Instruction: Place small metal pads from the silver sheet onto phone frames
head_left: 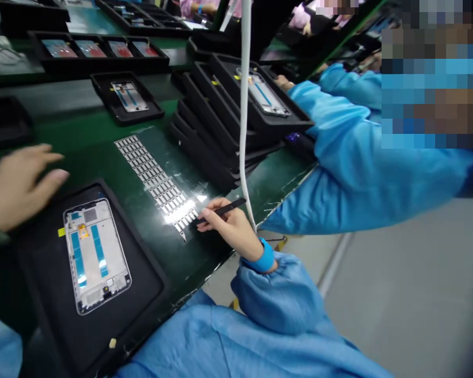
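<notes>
My right hand (230, 226) grips slim black tweezers (226, 208), their tip low over the near end of a clear sheet of small silvery stickers (152, 176). Rows of these stickers run away across the green bench. My left hand (19, 184) is held above the far left edge of a black tray (142, 310), fingers stretched out and holding nothing. Inside that tray lies a phone frame (90, 257) with two blue strips, an orange flex piece and a yellow tab at its left side.
A stack of black trays (216, 121) stands beyond the sticker sheet, the top one bearing another phone frame (270, 97). A white cable (244, 105) hangs in front. A smaller tray (122, 115) sits farther back. A co-worker's blue sleeve (347, 173) is at right.
</notes>
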`<state>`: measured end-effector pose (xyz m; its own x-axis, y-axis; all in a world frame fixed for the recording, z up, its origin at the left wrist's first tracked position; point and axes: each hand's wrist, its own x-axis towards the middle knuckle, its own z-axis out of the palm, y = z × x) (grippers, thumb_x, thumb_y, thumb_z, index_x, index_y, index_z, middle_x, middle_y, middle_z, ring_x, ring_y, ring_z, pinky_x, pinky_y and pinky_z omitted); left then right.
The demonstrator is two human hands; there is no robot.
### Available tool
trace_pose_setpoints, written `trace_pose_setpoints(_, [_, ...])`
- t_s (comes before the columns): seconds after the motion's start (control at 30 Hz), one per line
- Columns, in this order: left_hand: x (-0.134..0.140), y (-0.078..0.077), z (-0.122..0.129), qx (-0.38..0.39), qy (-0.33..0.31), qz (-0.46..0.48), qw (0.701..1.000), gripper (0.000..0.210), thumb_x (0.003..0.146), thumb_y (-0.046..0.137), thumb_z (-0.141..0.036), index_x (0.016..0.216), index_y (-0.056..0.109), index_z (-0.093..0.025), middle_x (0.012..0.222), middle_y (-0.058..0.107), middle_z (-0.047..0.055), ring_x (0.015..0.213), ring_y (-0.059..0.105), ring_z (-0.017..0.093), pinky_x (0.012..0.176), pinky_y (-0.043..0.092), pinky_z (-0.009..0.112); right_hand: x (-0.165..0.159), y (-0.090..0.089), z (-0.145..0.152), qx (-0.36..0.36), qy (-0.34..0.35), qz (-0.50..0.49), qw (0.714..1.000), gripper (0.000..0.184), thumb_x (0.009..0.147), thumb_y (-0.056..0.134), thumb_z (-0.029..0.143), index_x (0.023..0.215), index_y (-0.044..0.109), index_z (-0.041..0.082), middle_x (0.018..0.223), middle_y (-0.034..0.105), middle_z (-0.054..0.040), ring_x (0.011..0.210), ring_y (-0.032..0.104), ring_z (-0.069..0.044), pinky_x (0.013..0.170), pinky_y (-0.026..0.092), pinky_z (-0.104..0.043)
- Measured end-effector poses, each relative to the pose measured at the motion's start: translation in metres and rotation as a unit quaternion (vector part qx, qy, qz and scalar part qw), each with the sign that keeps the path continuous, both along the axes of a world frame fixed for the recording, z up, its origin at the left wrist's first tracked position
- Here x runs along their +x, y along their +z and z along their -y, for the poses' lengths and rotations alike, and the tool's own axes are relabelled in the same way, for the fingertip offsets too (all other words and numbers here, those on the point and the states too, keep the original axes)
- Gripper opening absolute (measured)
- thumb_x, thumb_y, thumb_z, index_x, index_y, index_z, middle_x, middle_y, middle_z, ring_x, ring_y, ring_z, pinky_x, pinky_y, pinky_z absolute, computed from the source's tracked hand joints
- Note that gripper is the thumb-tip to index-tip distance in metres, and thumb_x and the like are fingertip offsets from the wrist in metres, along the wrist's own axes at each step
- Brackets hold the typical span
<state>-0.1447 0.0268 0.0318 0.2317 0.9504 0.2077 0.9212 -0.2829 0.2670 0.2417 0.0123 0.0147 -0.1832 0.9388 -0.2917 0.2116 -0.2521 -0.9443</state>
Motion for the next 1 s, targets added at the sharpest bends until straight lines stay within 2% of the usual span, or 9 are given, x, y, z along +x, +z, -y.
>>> trace_pose_setpoints(0.03, [0.027, 0.002, 0.004, -0.019, -0.048, -0.002, 0.999, 0.066, 0.087, 0.028, -0.064, 0.119, 0.052, -0.012, 0.136, 0.045, 0.007, 0.128, 0.039, 0.026, 0.106, 0.031, 0.048, -0.002, -0.002, 0.001, -0.007, 0.004, -0.004, 1.000, 0.039, 0.072, 0.068, 0.048, 0.085, 0.048, 0.017, 0.073, 0.063, -0.0007, 0.062, 0.068, -0.014, 0.061, 0.058, -0.028])
trace_pose_setpoints(0.07, [0.053, 0.002, 0.010, -0.042, -0.105, -0.007, 0.994, 0.060, 0.087, 0.032, -0.064, 0.121, 0.053, -0.020, 0.139, 0.043, 0.003, 0.130, 0.037, 0.023, 0.107, 0.031, 0.043, -0.003, -0.004, 0.002, -0.013, 0.010, -0.004, 1.000, 0.038, 0.073, 0.068, 0.047, 0.085, 0.048, 0.017, 0.072, 0.063, -0.0005, 0.061, 0.068, -0.014, 0.060, 0.058, -0.028])
trace_pose_setpoints(0.17, [0.120, -0.002, 0.033, -0.073, -0.246, -0.039, 0.966, 0.045, 0.090, 0.037, -0.054, 0.126, 0.050, -0.030, 0.142, 0.043, 0.002, 0.134, 0.033, 0.024, 0.110, 0.026, 0.049, -0.004, -0.007, 0.007, -0.014, 0.019, 0.007, 1.000, 0.036, 0.075, 0.065, 0.046, 0.087, 0.049, 0.017, 0.068, 0.063, 0.0001, 0.056, 0.067, -0.014, 0.056, 0.057, -0.028])
trace_pose_setpoints(0.27, [0.154, -0.011, 0.050, -0.086, -0.300, -0.051, 0.949, 0.043, 0.090, 0.038, -0.053, 0.125, 0.052, -0.032, 0.140, 0.046, 0.004, 0.133, 0.035, 0.027, 0.109, 0.023, 0.055, -0.006, -0.009, 0.010, 0.002, 0.022, 0.021, 1.000, 0.035, 0.076, 0.064, 0.046, 0.091, 0.050, 0.018, 0.062, 0.063, 0.0011, 0.053, 0.066, -0.015, 0.054, 0.056, -0.028])
trace_pose_setpoints(0.37, [0.164, -0.017, 0.056, -0.083, -0.303, -0.055, 0.948, 0.044, 0.090, 0.036, -0.054, 0.125, 0.053, -0.033, 0.139, 0.047, 0.005, 0.129, 0.040, 0.028, 0.107, 0.020, 0.060, -0.010, -0.009, 0.011, 0.027, 0.033, 0.052, 0.998, 0.033, 0.079, 0.061, 0.045, 0.097, 0.051, 0.019, 0.062, 0.063, 0.0010, 0.053, 0.066, -0.016, 0.056, 0.056, -0.030])
trace_pose_setpoints(0.53, [0.168, -0.016, 0.056, -0.074, -0.287, -0.063, 0.953, 0.043, 0.091, 0.035, -0.052, 0.124, 0.054, -0.033, 0.136, 0.050, 0.007, 0.126, 0.042, 0.031, 0.105, 0.019, 0.065, -0.014, -0.005, 0.007, 0.060, 0.062, 0.101, 0.991, 0.028, 0.083, 0.056, 0.038, 0.103, 0.051, 0.019, 0.065, 0.065, -0.0001, 0.054, 0.067, -0.016, 0.061, 0.055, -0.031])
trace_pose_setpoints(0.7, [0.170, -0.016, 0.057, -0.064, -0.286, -0.060, 0.954, 0.040, 0.091, 0.037, -0.048, 0.123, 0.055, -0.031, 0.134, 0.051, 0.008, 0.125, 0.043, 0.031, 0.103, 0.019, 0.067, -0.014, -0.003, 0.002, 0.057, 0.086, 0.113, 0.988, 0.027, 0.082, 0.055, 0.031, 0.105, 0.050, 0.018, 0.064, 0.065, 0.0007, 0.051, 0.066, -0.014, 0.057, 0.055, -0.028])
trace_pose_setpoints(0.83, [0.170, -0.017, 0.058, -0.064, -0.287, -0.055, 0.954, 0.038, 0.091, 0.038, -0.046, 0.121, 0.055, -0.031, 0.134, 0.052, 0.008, 0.125, 0.043, 0.032, 0.103, 0.019, 0.068, -0.015, -0.001, -0.002, 0.020, 0.090, 0.075, 0.993, 0.027, 0.080, 0.057, 0.030, 0.103, 0.050, 0.017, 0.062, 0.064, 0.0018, 0.048, 0.065, -0.013, 0.050, 0.054, -0.025])
trace_pose_setpoints(1.0, [0.173, -0.021, 0.059, -0.064, -0.274, -0.032, 0.959, 0.036, 0.091, 0.039, -0.046, 0.117, 0.058, -0.031, 0.132, 0.053, 0.006, 0.126, 0.043, 0.030, 0.105, 0.017, 0.066, -0.023, 0.012, -0.010, -0.075, 0.064, -0.062, 0.993, 0.029, 0.076, 0.063, 0.029, 0.099, 0.050, 0.016, 0.059, 0.064, 0.0027, 0.043, 0.062, -0.010, 0.043, 0.053, -0.020])
